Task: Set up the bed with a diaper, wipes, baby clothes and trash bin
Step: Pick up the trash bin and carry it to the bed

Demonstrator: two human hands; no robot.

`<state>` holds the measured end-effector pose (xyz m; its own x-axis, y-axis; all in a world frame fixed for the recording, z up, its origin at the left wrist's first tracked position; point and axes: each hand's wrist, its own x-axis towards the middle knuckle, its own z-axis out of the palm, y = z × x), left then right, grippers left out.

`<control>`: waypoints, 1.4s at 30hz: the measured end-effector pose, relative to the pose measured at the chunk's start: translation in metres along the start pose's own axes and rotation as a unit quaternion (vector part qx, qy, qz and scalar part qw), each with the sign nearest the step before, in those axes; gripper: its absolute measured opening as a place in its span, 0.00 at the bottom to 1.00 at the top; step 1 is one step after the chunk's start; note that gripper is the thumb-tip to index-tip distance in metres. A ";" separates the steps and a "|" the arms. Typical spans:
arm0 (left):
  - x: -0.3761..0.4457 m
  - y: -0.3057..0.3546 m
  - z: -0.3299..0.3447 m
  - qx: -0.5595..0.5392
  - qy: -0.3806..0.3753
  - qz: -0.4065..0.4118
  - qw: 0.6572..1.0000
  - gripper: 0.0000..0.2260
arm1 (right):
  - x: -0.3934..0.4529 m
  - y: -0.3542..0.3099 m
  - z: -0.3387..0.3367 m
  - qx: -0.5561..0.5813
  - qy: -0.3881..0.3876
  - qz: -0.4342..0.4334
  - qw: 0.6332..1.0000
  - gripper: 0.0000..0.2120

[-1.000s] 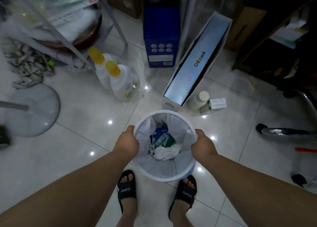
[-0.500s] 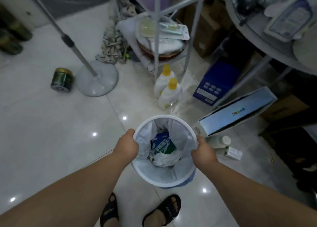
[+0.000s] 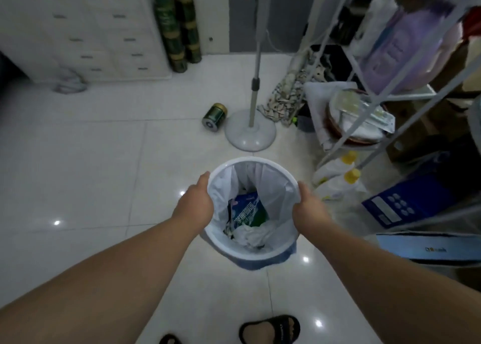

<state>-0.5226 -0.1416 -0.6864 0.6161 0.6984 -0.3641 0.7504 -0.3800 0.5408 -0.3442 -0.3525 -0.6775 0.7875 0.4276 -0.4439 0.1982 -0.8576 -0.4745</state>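
A round trash bin with a white rim, a white liner and a blue body hangs above the tiled floor in front of me. Inside lie a blue-green packet and crumpled white paper. My left hand grips the rim on its left side. My right hand grips the rim on its right side. No bed, diaper, wipes or baby clothes are in view.
A fan stand and a green can are on the floor ahead. A metal rack with cloths, two yellow-capped bottles and a blue box crowd the right. A white drawer chest stands at the back left.
I have turned left while carrying the bin in both hands. The rack and boxes slid to the right of view, and the drawer chest and open floor came into sight.
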 end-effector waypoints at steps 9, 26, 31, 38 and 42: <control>-0.090 -0.144 -0.207 -0.014 0.136 -0.065 0.988 0.30 | -0.106 -0.231 0.056 -0.082 0.011 -0.164 0.983 0.31; -0.283 -0.426 -0.431 -0.067 0.331 -0.310 0.889 0.29 | -0.284 -0.577 0.270 -0.116 -0.149 -0.415 0.890 0.24; -0.317 -0.477 -0.466 -0.100 0.361 -0.380 0.846 0.30 | -0.318 -0.651 0.325 -0.165 -0.187 -0.487 0.837 0.26; -0.345 -0.538 -0.516 -0.125 0.423 -0.421 0.792 0.25 | -0.363 -0.756 0.385 -0.182 -0.242 -0.570 0.764 0.22; -0.367 -0.578 -0.529 -0.145 0.454 -0.441 0.761 0.22 | -0.398 -0.803 0.425 -0.202 -0.273 -0.594 0.729 0.25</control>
<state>-1.3096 0.1428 -0.4640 -0.6143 0.7849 -0.0808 0.6100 0.5373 0.5824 -1.0649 0.2871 -0.4430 -0.4084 0.8925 -0.1913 0.7940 0.2440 -0.5568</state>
